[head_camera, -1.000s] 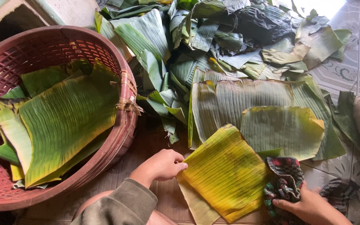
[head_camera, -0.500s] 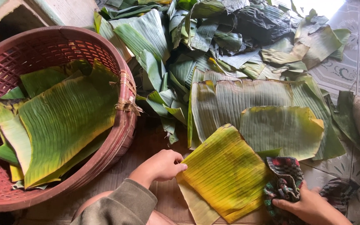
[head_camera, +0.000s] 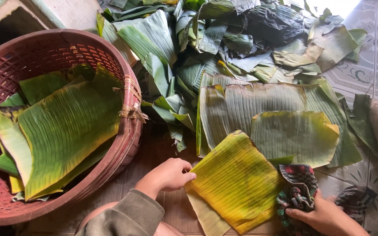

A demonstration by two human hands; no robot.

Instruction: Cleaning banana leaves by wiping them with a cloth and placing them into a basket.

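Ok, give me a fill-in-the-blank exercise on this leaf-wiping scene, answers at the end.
1. The left hand touches the edge of a ______ leaf piece.
2. The right hand grips a patterned ______.
3. Cut leaves lie stacked in a red ______.
4. The left arm wears a grey-green ______.

Missing words: yellow; cloth; basket; sleeve

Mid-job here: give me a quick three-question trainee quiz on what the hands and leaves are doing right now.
1. True or false: the left hand rests at the edge of the yellowed leaf piece.
2. What does the right hand grip? A) a knife B) a patterned cloth C) a string
3. Fill in: cut leaves already lie in the red ____.

Key: 1 true; 2 B; 3 basket.
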